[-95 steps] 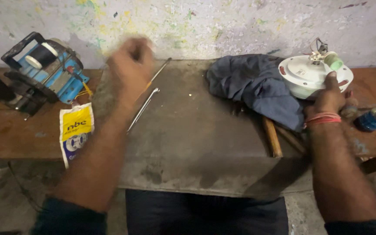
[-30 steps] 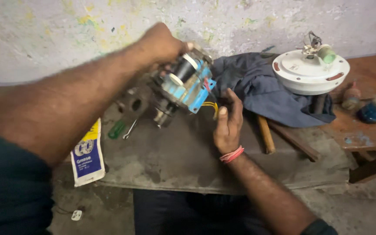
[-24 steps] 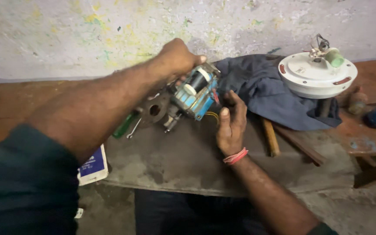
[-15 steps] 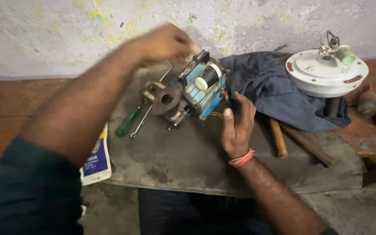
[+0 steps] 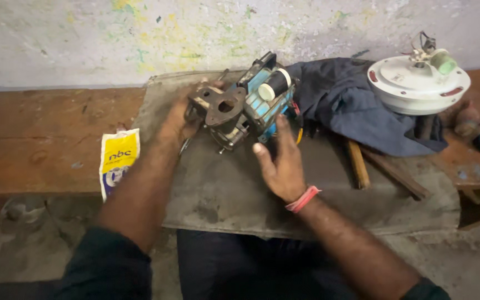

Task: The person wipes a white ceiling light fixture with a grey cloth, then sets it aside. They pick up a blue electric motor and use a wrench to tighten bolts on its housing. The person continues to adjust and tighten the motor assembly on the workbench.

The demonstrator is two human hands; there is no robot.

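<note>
A blue electric motor (image 5: 265, 100) with a grey metal flange (image 5: 220, 105) on its front lies on a grey mat (image 5: 223, 191). My left hand (image 5: 178, 119) grips its left side, with the fingers tucked behind the flange. Just in front of the motor's right side is my right hand (image 5: 281, 164), palm up and fingers spread, its fingertips at the blue body. A red band circles that wrist.
A dark blue cloth (image 5: 351, 105) lies right of the motor, with a white round fan housing (image 5: 418, 83) beyond it. A wooden tool handle (image 5: 356, 164) pokes out under the cloth. A yellow and blue packet (image 5: 116, 161) lies on the wooden bench (image 5: 45, 139).
My left hand has come down from above the motor to its left side. The motor now rests on the mat, and my right hand has opened in front of it.
</note>
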